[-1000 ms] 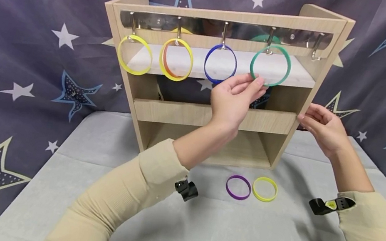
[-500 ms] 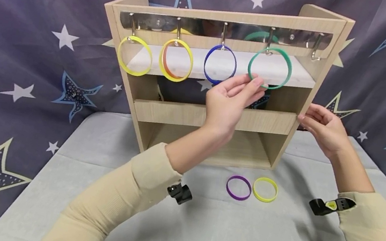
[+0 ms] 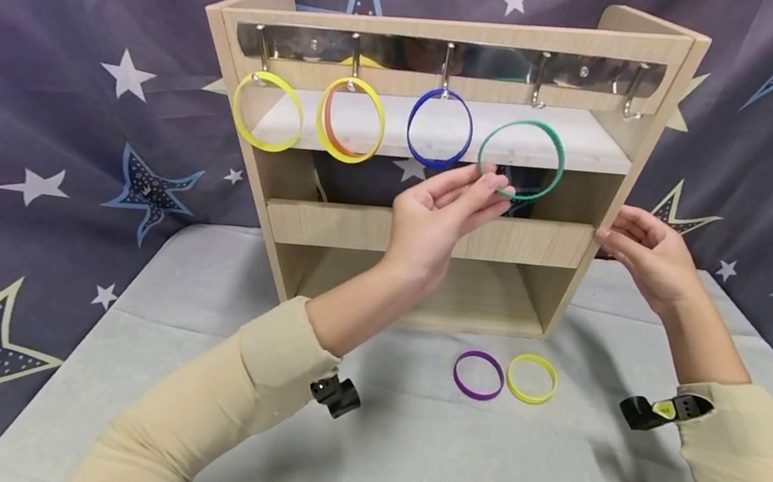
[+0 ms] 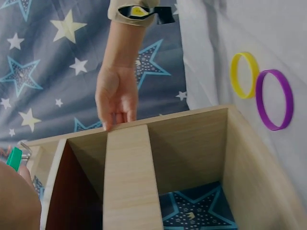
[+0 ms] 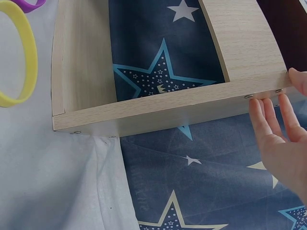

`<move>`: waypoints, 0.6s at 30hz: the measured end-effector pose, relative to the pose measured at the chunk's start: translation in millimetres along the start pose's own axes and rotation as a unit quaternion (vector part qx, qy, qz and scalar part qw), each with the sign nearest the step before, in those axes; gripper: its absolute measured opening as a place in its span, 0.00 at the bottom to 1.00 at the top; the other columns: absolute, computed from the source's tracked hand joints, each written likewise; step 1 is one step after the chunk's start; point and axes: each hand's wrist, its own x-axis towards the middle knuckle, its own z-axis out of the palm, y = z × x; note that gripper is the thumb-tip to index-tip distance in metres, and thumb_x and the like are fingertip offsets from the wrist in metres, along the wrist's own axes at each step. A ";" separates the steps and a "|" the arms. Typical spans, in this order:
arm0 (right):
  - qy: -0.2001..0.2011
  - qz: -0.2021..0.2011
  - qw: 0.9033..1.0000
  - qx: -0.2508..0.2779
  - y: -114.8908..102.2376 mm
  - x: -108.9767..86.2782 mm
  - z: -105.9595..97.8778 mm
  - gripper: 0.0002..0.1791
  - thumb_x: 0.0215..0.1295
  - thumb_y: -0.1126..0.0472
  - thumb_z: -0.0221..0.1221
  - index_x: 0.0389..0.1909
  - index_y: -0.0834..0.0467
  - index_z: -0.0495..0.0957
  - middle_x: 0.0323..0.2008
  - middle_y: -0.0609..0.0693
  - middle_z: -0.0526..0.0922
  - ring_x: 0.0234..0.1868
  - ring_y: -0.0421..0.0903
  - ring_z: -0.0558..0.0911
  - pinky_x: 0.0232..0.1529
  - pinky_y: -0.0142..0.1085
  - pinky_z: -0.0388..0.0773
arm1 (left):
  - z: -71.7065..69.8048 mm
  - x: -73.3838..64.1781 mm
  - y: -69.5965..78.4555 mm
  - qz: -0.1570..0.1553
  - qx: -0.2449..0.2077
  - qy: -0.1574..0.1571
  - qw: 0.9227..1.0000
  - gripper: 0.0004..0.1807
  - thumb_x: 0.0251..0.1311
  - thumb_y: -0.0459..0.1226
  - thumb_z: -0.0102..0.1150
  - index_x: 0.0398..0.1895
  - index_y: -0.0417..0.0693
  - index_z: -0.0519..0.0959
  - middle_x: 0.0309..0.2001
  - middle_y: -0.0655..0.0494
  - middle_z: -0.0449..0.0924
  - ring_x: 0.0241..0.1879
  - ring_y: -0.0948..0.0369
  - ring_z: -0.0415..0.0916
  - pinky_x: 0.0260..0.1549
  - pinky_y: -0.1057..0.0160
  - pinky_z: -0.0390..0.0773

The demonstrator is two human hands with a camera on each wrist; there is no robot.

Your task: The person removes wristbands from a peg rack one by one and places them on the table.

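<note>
The left hand (image 3: 427,226) pinches the green ring (image 3: 562,158) between thumb and fingers, low on its left side, so a short stretch of the band is hidden behind the fingertips. The ring stands roughly upright just below the fourth hook (image 3: 540,80) from the left on the rack (image 3: 328,225); a gap shows between them, but how far in front of the hook it sits is hard to tell. In the left wrist view only a sliver of green and part of this hand show, cut off at the left edge.

The right hand (image 3: 650,253) is unclenched and rests against the rack's right side, fingers fairly straight on the outer face, thumb at the front edge. In the right wrist view the frame's right edge cuts off part of the thumb and palm.

The blue ring (image 3: 469,132) hangs on the third hook. On the second hangs a yellow ring with an orange band (image 3: 327,118) inside it; whether that band is a separate ring is unclear. Another yellow ring hangs on the first.

On the worktop (image 3: 441,469), near the rack's front, the purple ring (image 3: 479,396) lies left of a further yellow ring, just beside it; whether they touch is hard to make out. Both are cut off in the right wrist view.
</note>
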 end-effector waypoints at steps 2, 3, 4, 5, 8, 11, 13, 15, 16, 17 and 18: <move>0.002 0.000 1.000 0.000 -0.4 -0.1 0.2 0.16 0.62 0.77 0.56 0.43 0.55 0.80 0.35 0.44 0.82 0.37 0.36 0.82 0.42 0.23 0.82 | -4.0 -0.8 -2.3 -0.009 0.003 0.001 1.000 0.16 0.60 0.22 0.56 0.52 0.26 0.76 0.47 0.34 0.82 0.32 0.64 0.85 0.48 0.56 0.86; 0.003 0.001 1.000 0.000 -0.6 0.0 0.4 0.16 0.62 0.77 0.56 0.43 0.55 0.80 0.35 0.44 0.82 0.37 0.36 0.82 0.42 0.23 0.82 | -5.8 -1.3 -3.5 -0.013 0.004 0.002 1.000 0.17 0.60 0.22 0.56 0.53 0.26 0.76 0.49 0.33 0.82 0.32 0.64 0.85 0.48 0.56 0.86; 0.005 0.001 1.000 -0.001 -0.7 0.1 0.5 0.16 0.62 0.77 0.56 0.43 0.55 0.80 0.35 0.44 0.82 0.37 0.36 0.82 0.41 0.23 0.82 | -7.6 -1.8 -4.6 -0.017 0.006 0.002 1.000 0.17 0.60 0.22 0.56 0.53 0.26 0.75 0.49 0.34 0.81 0.32 0.64 0.85 0.48 0.57 0.86; 0.009 0.002 1.000 -0.009 -0.9 0.0 0.9 0.15 0.62 0.76 0.57 0.42 0.54 0.80 0.34 0.43 0.82 0.37 0.36 0.82 0.41 0.23 0.82 | -9.2 -2.2 -5.8 -0.021 0.007 0.003 1.000 0.17 0.60 0.22 0.55 0.54 0.26 0.75 0.50 0.33 0.81 0.32 0.65 0.85 0.48 0.57 0.86; 0.011 0.003 1.000 -0.012 -0.8 0.3 1.1 0.15 0.62 0.76 0.57 0.42 0.54 0.80 0.34 0.43 0.82 0.37 0.36 0.81 0.41 0.23 0.82 | -13.9 -3.5 -9.1 -0.029 0.016 0.003 0.999 0.18 0.61 0.21 0.55 0.54 0.25 0.74 0.51 0.33 0.80 0.31 0.66 0.84 0.49 0.56 0.85; 0.011 0.004 1.000 -0.016 -0.8 0.0 1.1 0.16 0.62 0.76 0.57 0.43 0.54 0.80 0.35 0.43 0.82 0.38 0.36 0.81 0.42 0.23 0.82 | -18.0 -4.8 -12.4 -0.036 0.030 0.004 0.999 0.18 0.61 0.22 0.55 0.54 0.25 0.74 0.48 0.36 0.83 0.30 0.66 0.84 0.49 0.55 0.85; 0.012 0.006 1.000 -0.018 -0.9 -0.2 1.1 0.16 0.62 0.76 0.57 0.43 0.54 0.80 0.35 0.43 0.83 0.38 0.35 0.81 0.42 0.23 0.82 | -20.5 -5.5 -14.6 -0.040 0.040 0.006 0.998 0.17 0.61 0.22 0.55 0.54 0.24 0.74 0.42 0.41 0.86 0.29 0.66 0.84 0.49 0.54 0.85; 0.013 0.006 1.000 -0.020 -1.0 -0.2 1.1 0.16 0.62 0.76 0.57 0.44 0.54 0.80 0.35 0.42 0.83 0.38 0.35 0.81 0.42 0.23 0.82 | -23.0 -5.9 -16.7 -0.046 0.048 0.010 0.998 0.17 0.61 0.22 0.56 0.53 0.24 0.75 0.34 0.50 0.86 0.28 0.66 0.83 0.48 0.55 0.85; 0.013 0.006 1.000 -0.019 -1.0 0.0 1.0 0.16 0.62 0.76 0.57 0.44 0.54 0.80 0.35 0.42 0.83 0.38 0.35 0.81 0.42 0.23 0.82 | -24.2 -6.0 -17.8 -0.048 0.052 0.011 0.997 0.16 0.60 0.22 0.56 0.52 0.24 0.75 0.30 0.53 0.85 0.27 0.66 0.83 0.48 0.55 0.86; 0.013 0.006 1.000 -0.019 -1.1 0.0 1.0 0.16 0.61 0.76 0.57 0.43 0.54 0.80 0.35 0.42 0.83 0.38 0.35 0.81 0.42 0.23 0.82 | -25.6 -5.9 -19.0 -0.052 0.055 0.012 0.997 0.16 0.60 0.22 0.56 0.52 0.24 0.75 0.27 0.58 0.84 0.27 0.66 0.83 0.48 0.56 0.86; 0.014 0.005 1.000 -0.019 -1.0 0.2 0.9 0.16 0.61 0.76 0.57 0.43 0.54 0.80 0.35 0.43 0.83 0.38 0.35 0.81 0.42 0.23 0.82 | -27.1 -5.9 -20.1 -0.056 0.059 0.013 0.997 0.16 0.60 0.23 0.56 0.52 0.23 0.75 0.26 0.59 0.83 0.27 0.66 0.83 0.47 0.56 0.86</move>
